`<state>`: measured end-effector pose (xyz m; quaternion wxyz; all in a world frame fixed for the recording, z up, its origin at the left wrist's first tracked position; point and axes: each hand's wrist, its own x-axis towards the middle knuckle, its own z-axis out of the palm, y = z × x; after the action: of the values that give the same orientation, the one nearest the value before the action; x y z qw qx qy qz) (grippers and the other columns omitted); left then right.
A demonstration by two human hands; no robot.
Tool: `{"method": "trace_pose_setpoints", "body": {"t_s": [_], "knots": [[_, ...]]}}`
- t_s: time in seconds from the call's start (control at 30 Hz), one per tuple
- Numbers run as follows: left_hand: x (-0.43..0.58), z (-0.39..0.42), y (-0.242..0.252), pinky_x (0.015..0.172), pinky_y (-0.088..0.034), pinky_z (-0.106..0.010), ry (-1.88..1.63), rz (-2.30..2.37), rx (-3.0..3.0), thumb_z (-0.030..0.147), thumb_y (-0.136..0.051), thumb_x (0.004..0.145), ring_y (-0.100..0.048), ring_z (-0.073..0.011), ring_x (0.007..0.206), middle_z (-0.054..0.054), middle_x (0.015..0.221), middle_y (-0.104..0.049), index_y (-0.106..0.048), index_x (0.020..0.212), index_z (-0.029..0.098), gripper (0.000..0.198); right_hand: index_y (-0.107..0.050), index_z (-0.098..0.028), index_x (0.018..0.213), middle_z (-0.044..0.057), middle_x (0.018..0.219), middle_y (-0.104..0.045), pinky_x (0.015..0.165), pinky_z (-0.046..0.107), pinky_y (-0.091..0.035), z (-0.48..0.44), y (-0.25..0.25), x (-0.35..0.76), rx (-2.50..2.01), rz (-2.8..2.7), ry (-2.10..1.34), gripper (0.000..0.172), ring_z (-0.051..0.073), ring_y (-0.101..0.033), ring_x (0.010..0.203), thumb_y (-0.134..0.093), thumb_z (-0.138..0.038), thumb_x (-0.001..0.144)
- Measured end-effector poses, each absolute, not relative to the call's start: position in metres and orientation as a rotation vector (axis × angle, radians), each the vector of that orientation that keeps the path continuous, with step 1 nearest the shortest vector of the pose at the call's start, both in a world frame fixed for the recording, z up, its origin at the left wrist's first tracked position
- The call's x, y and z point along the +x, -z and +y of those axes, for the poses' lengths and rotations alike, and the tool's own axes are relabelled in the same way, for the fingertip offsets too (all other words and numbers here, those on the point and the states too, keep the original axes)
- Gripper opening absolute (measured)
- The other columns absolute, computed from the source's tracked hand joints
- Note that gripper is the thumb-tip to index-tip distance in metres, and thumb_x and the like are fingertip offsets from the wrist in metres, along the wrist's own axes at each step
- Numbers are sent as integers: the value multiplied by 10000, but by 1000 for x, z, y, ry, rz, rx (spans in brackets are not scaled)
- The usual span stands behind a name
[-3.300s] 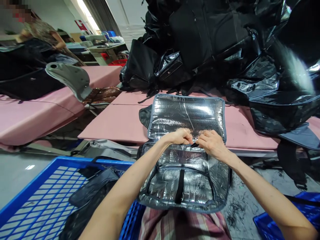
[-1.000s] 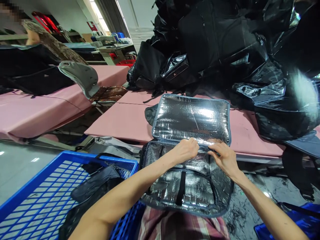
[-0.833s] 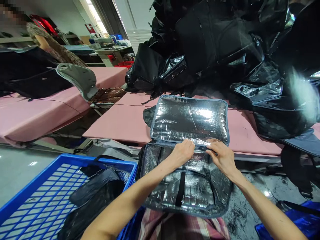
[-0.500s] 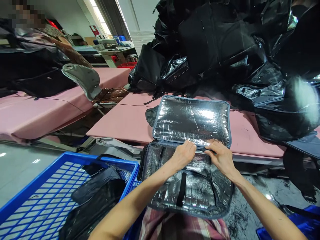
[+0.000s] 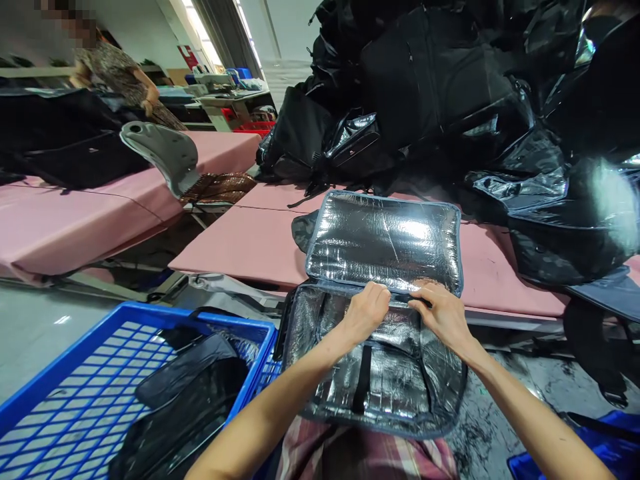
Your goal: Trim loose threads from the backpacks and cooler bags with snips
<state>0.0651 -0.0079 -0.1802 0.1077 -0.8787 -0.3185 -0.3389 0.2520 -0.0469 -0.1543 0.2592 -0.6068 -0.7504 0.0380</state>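
An open cooler bag [image 5: 375, 373] with silver foil lining rests on my lap, its lid [image 5: 385, 240] laid back on the pink table [image 5: 240, 247]. My left hand [image 5: 367, 310] is closed, pinching the bag's far inner rim at the hinge. My right hand [image 5: 443, 317] grips the same rim just to the right, fingers curled over it. A black strap [image 5: 361, 377] runs down the inside of the bag.
A blue plastic crate [image 5: 75, 393] at my left holds black bags [image 5: 185, 400]. A large heap of black bags [image 5: 450, 100] covers the table behind. A grey chair back [image 5: 163, 153] stands left, and another person [image 5: 115, 73] works at the far left table.
Both hands have stayed at the bag's far rim with small shifts; the right hand moved slightly left toward the left one. The person at far left has moved.
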Motion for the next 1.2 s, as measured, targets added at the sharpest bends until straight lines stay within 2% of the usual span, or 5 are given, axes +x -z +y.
{"method": "trace_pose_setpoints", "body": {"t_s": [0.3, 0.53, 0.63, 0.93, 1.2], "knots": [[56, -18, 162, 675, -457, -266, 1161, -1081, -2874, 122, -363, 865, -525, -153, 781, -74, 834, -600, -565, 764, 137, 226, -651, -230, 809, 19, 885, -656, 770, 296, -418, -40, 152, 247, -1604, -2028, -226, 110, 184, -587, 873, -548, -267, 811], [-5, 7, 123, 824, -426, -297, 971, -1568, -3032, 268, -372, 897, -561, -150, 869, -18, 853, -658, -643, 649, 178, 379, -522, -247, 1130, 40, 1044, -589, 630, 260, -426, -29, 143, 252, -1644, -2085, -122, 332, 179, -589, 832, -526, -277, 800], [-14, 24, 133, 813, -419, -326, 768, -1610, -2806, 279, -535, 827, -545, -176, 880, -33, 959, -647, -669, 812, 183, 165, -593, -254, 1012, 28, 992, -605, 533, 224, -347, -16, 138, 228, -1664, -2320, 12, 323, 151, -589, 751, -454, -90, 770], [-13, 30, 127, 722, -423, -299, 469, -1244, -2835, 247, -590, 790, -523, -184, 863, -39, 933, -609, -621, 920, 197, 143, -631, -171, 835, 62, 844, -649, 586, 234, -325, 4, 116, 204, -1638, -2600, -42, 334, 173, -578, 757, -427, 3, 635], [-13, 16, 100, 622, -371, -219, 366, -1273, -3198, 212, -561, 784, -545, -129, 717, 7, 744, -620, -641, 784, 190, 83, -525, -161, 587, -22, 575, -502, 563, 222, -286, -11, 100, 217, -1385, -2465, -762, 123, 101, -420, 560, -429, -150, 663]]}}
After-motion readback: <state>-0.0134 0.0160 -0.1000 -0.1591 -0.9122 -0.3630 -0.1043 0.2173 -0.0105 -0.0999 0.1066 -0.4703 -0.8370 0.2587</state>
